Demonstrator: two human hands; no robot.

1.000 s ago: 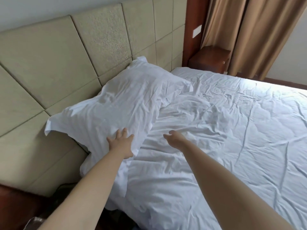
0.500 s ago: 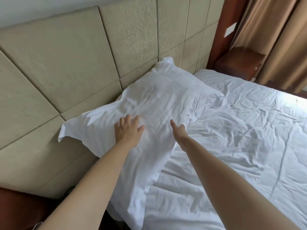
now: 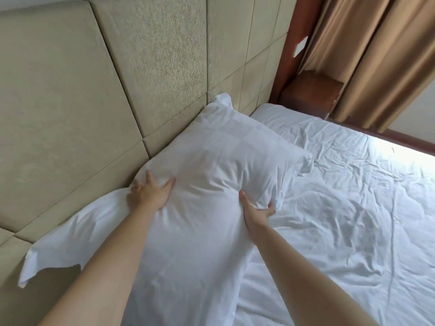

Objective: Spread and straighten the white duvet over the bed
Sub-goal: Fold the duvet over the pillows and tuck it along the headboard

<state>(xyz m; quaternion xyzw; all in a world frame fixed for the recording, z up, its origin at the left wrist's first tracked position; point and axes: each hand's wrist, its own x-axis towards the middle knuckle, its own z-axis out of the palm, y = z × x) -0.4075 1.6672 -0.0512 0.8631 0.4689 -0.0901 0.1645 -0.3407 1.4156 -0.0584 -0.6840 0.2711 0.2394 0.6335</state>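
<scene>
No text, label, brand, number or sign can be read on anything in view.

The pillow (image 3: 211,184) leans against the headboard (image 3: 94,102) at left — duvet (image 3: 341,208) spreads right, nightstand (image 3: 310,90) beyond.

White duvet (image 3: 353,208), beige headboard (image 3: 70,90), brown curtain (image 3: 376,55)

just one head cam here, looking forward and down from close above the bed (image 3: 353,220), tilted. headboard (image 3: 94,90) runs from 9 to 12 o'clock, curtains (image 3: 376,55) at 1 o'clock.
</scene>
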